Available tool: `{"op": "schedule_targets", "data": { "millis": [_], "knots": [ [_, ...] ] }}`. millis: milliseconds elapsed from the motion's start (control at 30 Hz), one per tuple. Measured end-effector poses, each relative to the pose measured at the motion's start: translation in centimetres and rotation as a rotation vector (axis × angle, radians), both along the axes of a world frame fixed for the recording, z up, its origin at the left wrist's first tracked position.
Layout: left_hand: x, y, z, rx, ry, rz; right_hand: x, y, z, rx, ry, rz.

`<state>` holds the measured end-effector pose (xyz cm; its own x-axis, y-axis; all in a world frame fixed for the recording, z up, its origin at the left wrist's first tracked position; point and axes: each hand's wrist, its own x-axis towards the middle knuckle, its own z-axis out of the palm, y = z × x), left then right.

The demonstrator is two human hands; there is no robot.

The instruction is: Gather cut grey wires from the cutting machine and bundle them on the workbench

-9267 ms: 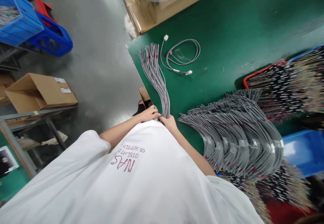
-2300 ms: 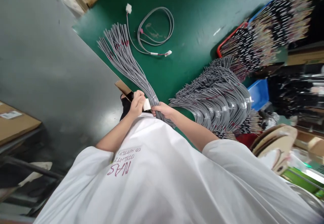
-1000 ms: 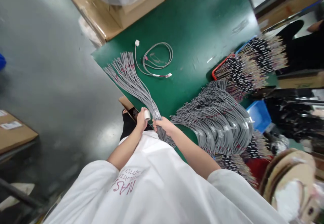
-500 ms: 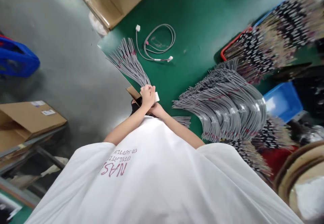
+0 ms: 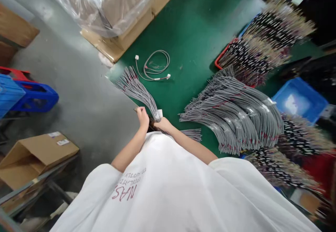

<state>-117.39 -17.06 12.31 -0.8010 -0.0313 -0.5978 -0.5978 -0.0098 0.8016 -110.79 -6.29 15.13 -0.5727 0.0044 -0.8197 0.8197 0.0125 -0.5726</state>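
A bundle of grey cables (image 5: 140,90) lies fanned out over the left edge of the green table, its gathered end toward my body. At that end my right hand (image 5: 164,124) is closed around the bundle, just below a small white tag or strip of tape (image 5: 160,113). Left of the bundle, apart from it, my left hand (image 5: 143,117) is curled with its fingers pressed together. Whatever it may hold is too small to make out. Beyond the bundle a single coiled grey cable (image 5: 168,64) with white connectors rests on the table.
Several taped bundles of grey cables (image 5: 236,113) are heaped at right. Behind them stand a red tray (image 5: 219,60) of dark-sleeved wires and a blue bin (image 5: 299,97). Plastic-covered cartons (image 5: 118,11) occupy the far left corner. An open cardboard box (image 5: 49,148) sits at lower left.
My left hand has come off the cable bundle and moved left, while my right hand stays at its gathered end. The view has tilted, showing more of the far cartons.
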Motion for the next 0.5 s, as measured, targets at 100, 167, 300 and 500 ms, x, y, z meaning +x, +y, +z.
{"op": "schedule_targets", "data": {
  "millis": [100,167,300,500],
  "knots": [
    [1.4,-0.6,-1.8,0.175,-0.132,-0.025,-0.2,0.5,0.4,0.051,-0.019,0.019],
    [2.1,0.2,-2.8,0.305,-0.201,-0.053,-0.4,0.7,0.8,0.063,-0.030,0.032],
    [2.1,2.3,-4.1,0.480,-0.287,-0.086,-0.8,0.6,1.4,0.064,-0.058,0.056],
    [3.3,3.5,-5.2,0.458,-0.287,-0.070,-1.2,0.7,1.8,0.001,-0.137,-0.028]
  ]
}}
